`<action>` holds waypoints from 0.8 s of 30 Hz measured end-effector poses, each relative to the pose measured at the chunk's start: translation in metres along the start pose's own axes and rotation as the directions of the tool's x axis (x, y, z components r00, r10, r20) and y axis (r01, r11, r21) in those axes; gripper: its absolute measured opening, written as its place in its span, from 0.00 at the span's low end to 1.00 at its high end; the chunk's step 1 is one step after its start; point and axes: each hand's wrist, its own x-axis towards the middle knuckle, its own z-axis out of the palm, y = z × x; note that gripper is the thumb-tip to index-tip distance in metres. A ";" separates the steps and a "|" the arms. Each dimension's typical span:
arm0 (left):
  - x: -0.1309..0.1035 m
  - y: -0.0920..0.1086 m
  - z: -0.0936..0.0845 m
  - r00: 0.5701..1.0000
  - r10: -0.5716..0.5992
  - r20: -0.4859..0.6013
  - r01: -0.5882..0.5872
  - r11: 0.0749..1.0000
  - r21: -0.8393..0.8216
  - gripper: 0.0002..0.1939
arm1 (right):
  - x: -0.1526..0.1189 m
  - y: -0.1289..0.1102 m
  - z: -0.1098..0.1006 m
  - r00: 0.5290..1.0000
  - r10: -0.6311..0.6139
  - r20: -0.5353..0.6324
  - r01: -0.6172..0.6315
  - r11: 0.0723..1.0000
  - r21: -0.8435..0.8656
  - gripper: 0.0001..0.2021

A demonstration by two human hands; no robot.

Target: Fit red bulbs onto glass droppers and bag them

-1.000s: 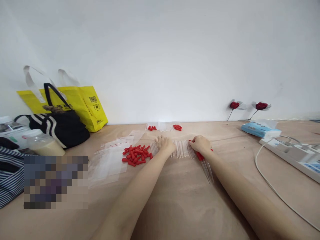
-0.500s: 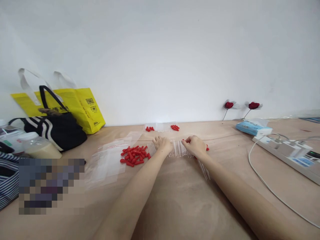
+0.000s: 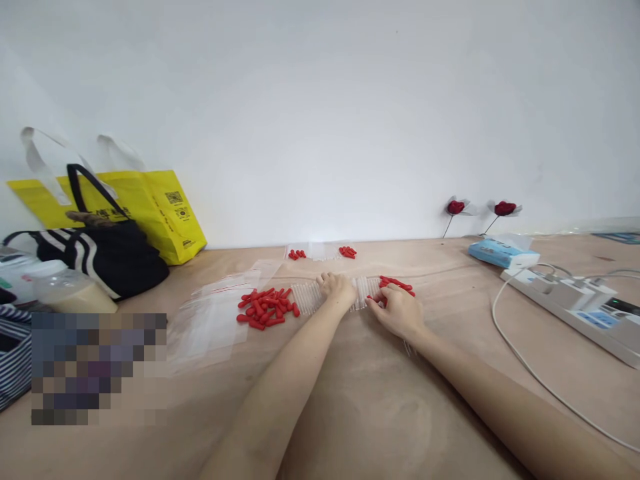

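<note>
A row of thin clear tubes (image 3: 306,298) lies side by side on the table. My left hand (image 3: 340,291) rests across the row, its fingers bent and slightly apart over the tubes; the palm side is hidden. At the right end of the row, the thumb and fingers of my right hand (image 3: 403,312) are closed on a small red rubber bulb (image 3: 383,303). More red bulbs (image 3: 397,285) lie just beyond that hand. Left of the row is a loose pile of red bulbs (image 3: 267,308). Some tube ends (image 3: 409,348) stick out below my right wrist.
Clear zip bags (image 3: 215,320) lie left of the pile. At the wall sits a bag with bulbs (image 3: 323,251). Yellow and black bags (image 3: 173,213) and a jar (image 3: 75,290) stand left. A tissue pack (image 3: 503,253), power strip (image 3: 575,313) and cable (image 3: 520,360) lie right.
My left hand has slid right along the tubes, uncovering more of the row's left part. My right hand has shifted slightly nearer me, and the red bulbs behind it now show.
</note>
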 end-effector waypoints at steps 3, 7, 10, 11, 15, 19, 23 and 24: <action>-0.002 -0.001 -0.008 0.999 0.036 -0.007 -0.036 0.999 -0.017 0.13 | -0.002 0.001 0.002 0.999 -0.018 -0.047 0.019 0.999 0.026 0.10; -0.023 -0.024 -0.029 0.984 0.175 -0.043 -0.177 0.982 -0.061 0.12 | -0.005 -0.002 0.005 0.994 -0.103 -0.044 0.110 0.965 0.237 0.09; -0.056 -0.059 -0.038 0.936 0.343 -0.073 -0.349 0.932 -0.098 0.09 | -0.010 -0.008 0.007 0.975 -0.222 -0.020 0.212 0.894 0.394 0.08; -0.067 -0.073 -0.037 0.923 0.377 -0.076 -0.383 0.918 -0.102 0.09 | -0.012 -0.010 0.008 0.965 -0.261 -0.014 0.244 0.880 0.408 0.08; -0.097 -0.119 -0.021 0.738 0.585 -0.335 -0.646 0.757 -0.101 0.08 | -0.025 -0.020 0.010 0.906 -0.424 0.002 0.390 0.835 0.388 0.07; -0.099 -0.134 -0.010 0.598 0.613 -0.516 -0.739 0.670 -0.060 0.10 | -0.034 -0.025 0.013 0.848 -0.529 -0.006 0.486 0.774 0.406 0.05; -0.095 -0.130 -0.008 0.577 0.626 -0.525 -0.762 0.644 -0.069 0.10 | -0.035 -0.025 0.017 0.821 -0.570 -0.020 0.513 0.722 0.464 0.04; -0.095 -0.130 -0.008 0.578 0.625 -0.525 -0.762 0.644 -0.073 0.10 | -0.034 -0.025 0.017 0.820 -0.571 -0.023 0.512 0.717 0.472 0.04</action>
